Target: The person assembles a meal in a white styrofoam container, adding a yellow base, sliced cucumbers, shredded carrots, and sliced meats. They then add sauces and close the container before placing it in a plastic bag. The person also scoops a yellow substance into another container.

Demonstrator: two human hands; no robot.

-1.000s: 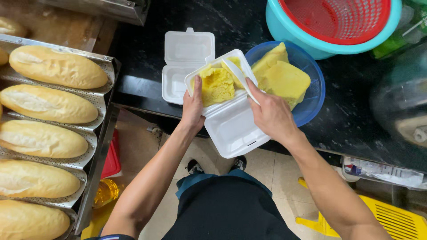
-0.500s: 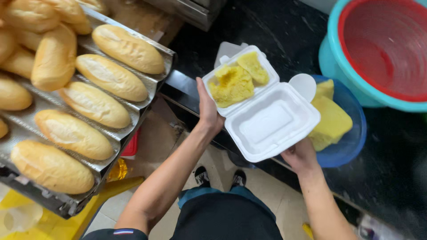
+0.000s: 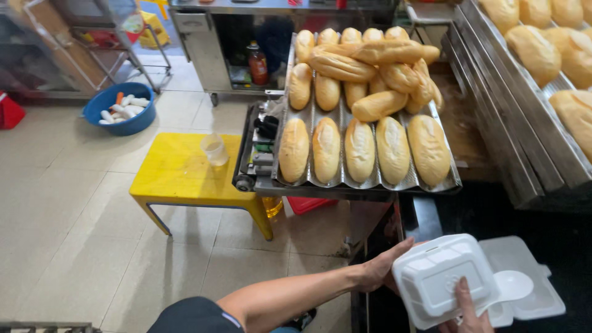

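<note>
A white foam clamshell box (image 3: 445, 279) sits closed at the lower right, over a dark counter (image 3: 512, 222). My left hand (image 3: 381, 266) grips its left side from beneath. My right hand (image 3: 464, 306) rests on the lid from the bottom edge, fingers pointing up. A second white foam box (image 3: 524, 283), open and with a round dent in it, lies just right of the closed one. What is inside the closed box is hidden.
A metal tray (image 3: 364, 185) of baguettes (image 3: 360, 148) stands straight ahead, with another rack of loaves (image 3: 542, 49) at the upper right. A yellow plastic table (image 3: 179, 172) with a clear cup (image 3: 214, 150) is to the left. A blue basin (image 3: 120, 108) sits on the tiled floor.
The foam box, open with yellow pieces showing before, is now closed. My view has swung away from the blue bowl and red strainer toward the bread tray and floor.
</note>
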